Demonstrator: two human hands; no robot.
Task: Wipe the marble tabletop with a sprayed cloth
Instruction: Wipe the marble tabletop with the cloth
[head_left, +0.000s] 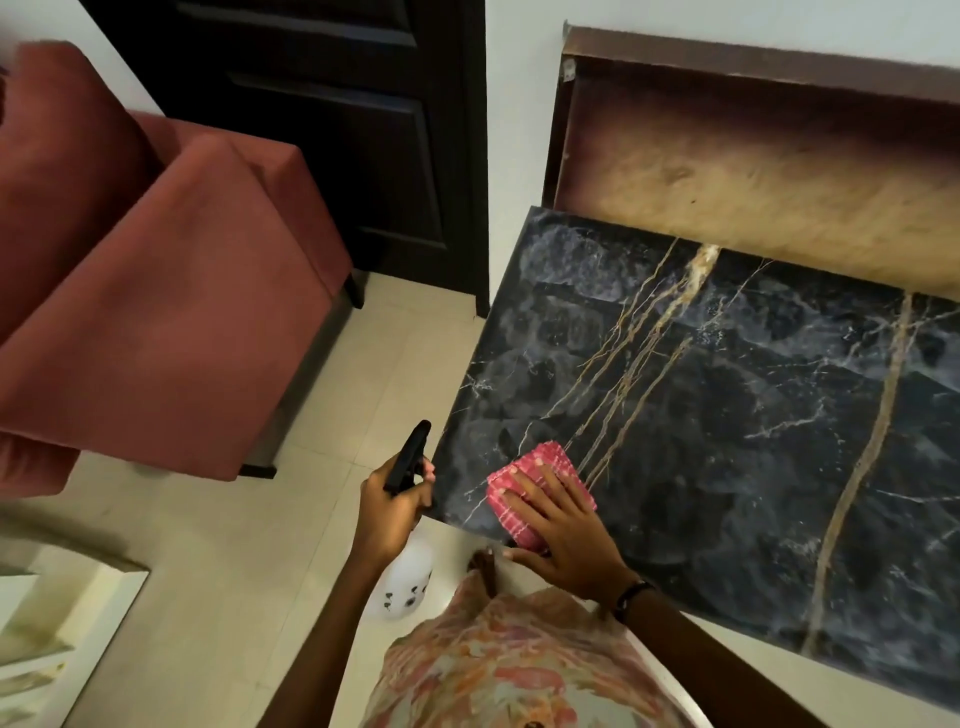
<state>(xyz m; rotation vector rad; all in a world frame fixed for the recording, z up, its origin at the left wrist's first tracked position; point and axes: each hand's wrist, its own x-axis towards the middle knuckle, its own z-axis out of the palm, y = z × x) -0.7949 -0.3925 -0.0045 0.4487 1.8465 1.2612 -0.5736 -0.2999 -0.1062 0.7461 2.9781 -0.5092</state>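
Note:
The black marble tabletop (753, 426) with gold and white veins fills the right side. A folded pink checked cloth (524, 493) lies flat near its front left corner. My right hand (566, 535) presses palm-down on the cloth, fingers spread. My left hand (389, 509) grips the black trigger head of a white spray bottle (408, 577), held just off the table's left edge over the floor.
A red upholstered armchair (156, 312) stands to the left on the cream tiled floor (208, 597). A dark door (363, 130) is behind it. A brown wooden panel (753, 171) leans against the wall behind the table. A mirror-like pane (52, 623) lies at lower left.

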